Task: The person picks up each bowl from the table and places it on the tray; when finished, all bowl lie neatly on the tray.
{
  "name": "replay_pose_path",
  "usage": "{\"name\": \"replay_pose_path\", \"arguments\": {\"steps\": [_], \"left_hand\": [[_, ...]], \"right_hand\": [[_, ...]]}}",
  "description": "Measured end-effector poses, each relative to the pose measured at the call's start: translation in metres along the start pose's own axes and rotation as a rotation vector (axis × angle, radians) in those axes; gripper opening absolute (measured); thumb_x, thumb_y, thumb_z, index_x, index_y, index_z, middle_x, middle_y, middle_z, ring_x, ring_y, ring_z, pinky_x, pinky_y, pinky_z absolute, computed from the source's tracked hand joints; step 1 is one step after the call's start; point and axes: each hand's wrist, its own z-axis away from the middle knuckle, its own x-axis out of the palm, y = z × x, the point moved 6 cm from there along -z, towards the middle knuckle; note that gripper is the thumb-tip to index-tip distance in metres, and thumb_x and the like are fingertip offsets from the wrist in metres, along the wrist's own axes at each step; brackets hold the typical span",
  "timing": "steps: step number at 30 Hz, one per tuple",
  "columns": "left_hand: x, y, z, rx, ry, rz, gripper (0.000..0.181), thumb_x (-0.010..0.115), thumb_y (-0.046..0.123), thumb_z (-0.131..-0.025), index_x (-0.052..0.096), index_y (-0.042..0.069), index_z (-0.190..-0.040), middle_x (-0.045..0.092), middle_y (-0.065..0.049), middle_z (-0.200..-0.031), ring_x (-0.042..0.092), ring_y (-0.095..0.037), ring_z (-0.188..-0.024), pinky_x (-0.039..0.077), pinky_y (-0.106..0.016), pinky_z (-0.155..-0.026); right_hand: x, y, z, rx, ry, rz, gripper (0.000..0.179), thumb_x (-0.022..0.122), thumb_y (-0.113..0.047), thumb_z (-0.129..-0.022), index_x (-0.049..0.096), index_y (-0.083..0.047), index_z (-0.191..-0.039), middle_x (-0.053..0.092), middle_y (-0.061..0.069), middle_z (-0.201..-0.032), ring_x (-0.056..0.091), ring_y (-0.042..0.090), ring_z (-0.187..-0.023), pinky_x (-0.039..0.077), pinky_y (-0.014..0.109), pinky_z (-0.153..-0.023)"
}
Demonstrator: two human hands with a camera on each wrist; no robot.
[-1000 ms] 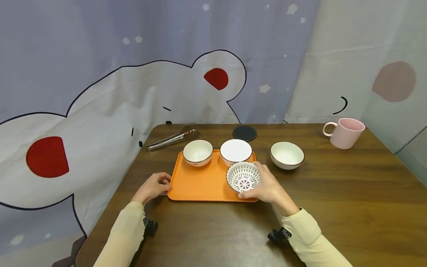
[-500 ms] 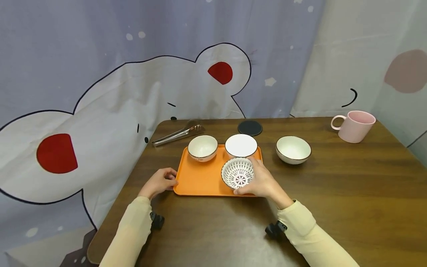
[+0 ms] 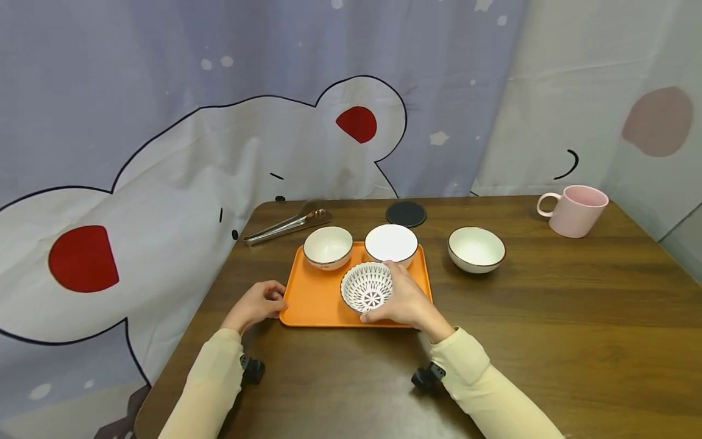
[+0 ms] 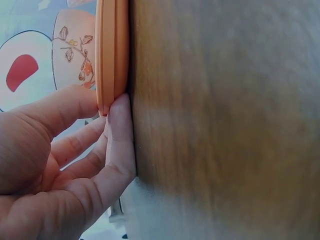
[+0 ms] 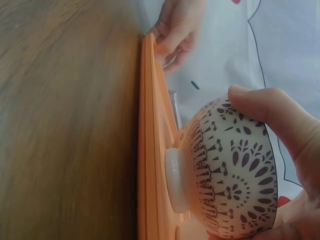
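Note:
My right hand point(image 3: 403, 300) grips a patterned bowl point(image 3: 366, 288) by its right side, thumb at the near rim. In the right wrist view the bowl's foot point(image 5: 176, 180) is at the tray's surface or just above it; I cannot tell whether they touch. At the orange tray's point(image 3: 312, 308) left edge, my left hand point(image 3: 259, 305) pinches the rim, its thumb above and a finger underneath in the left wrist view. Two more bowls stand along the tray's far side: a left bowl point(image 3: 328, 247) with a floral outside and a white bowl point(image 3: 390, 242).
Right of the tray another white bowl point(image 3: 476, 249) stands on the wooden table point(image 3: 548, 317). A pink mug point(image 3: 577, 212) is at the far right. Metal tongs point(image 3: 285, 228) and a dark round coaster point(image 3: 406, 213) lie behind the tray.
The right hand has carried the patterned bowl leftward, from the tray's right part to nearer its middle. My left hand keeps its hold on the tray's edge. The head view has shifted slightly.

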Motion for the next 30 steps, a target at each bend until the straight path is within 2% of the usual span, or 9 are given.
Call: {"name": "replay_pose_path", "arguments": {"steps": [6, 13, 23, 30], "left_hand": [[0.0, -0.002, 0.003, 0.001, 0.001, -0.014, 0.03, 0.066, 0.002, -0.088, 0.056, -0.006, -0.115, 0.055, -0.012, -0.091, 0.059, -0.02, -0.081, 0.059, -0.038, -0.08], [0.0, -0.002, -0.001, 0.01, -0.004, -0.015, 0.03, 0.066, 0.002, -0.088, 0.056, -0.006, -0.116, 0.055, -0.011, -0.092, 0.059, -0.02, -0.081, 0.059, -0.036, -0.079], [0.002, -0.003, 0.0, 0.011, -0.01, -0.023, 0.028, 0.064, 0.001, -0.089, 0.056, -0.006, -0.115, 0.055, -0.012, -0.091, 0.059, -0.02, -0.081, 0.059, -0.036, -0.079], [0.001, -0.002, -0.002, 0.012, 0.011, -0.019, 0.028, 0.066, 0.001, -0.088, 0.058, -0.005, -0.114, 0.055, -0.011, -0.092, 0.059, -0.02, -0.081, 0.06, -0.036, -0.078]], "right_hand": [[0.011, -0.01, -0.003, -0.027, -0.004, -0.042, 0.116, 0.097, -0.026, -0.048, 0.037, -0.005, -0.144, 0.048, 0.015, -0.131, 0.054, 0.03, -0.111, 0.045, 0.044, -0.1], [0.017, -0.017, -0.009, -0.064, 0.01, -0.058, 0.119, 0.098, -0.024, -0.046, 0.036, -0.005, -0.145, 0.048, 0.014, -0.132, 0.053, 0.03, -0.115, 0.044, 0.045, -0.103], [0.033, -0.023, -0.009, -0.052, -0.033, -0.075, 0.109, 0.097, -0.024, -0.049, 0.038, -0.003, -0.138, 0.047, 0.016, -0.123, 0.054, 0.03, -0.106, 0.046, 0.041, -0.095], [0.046, -0.029, -0.015, -0.042, -0.049, -0.102, 0.111, 0.097, -0.027, -0.05, 0.037, -0.003, -0.141, 0.048, 0.015, -0.124, 0.053, 0.029, -0.107, 0.046, 0.04, -0.094]]}}
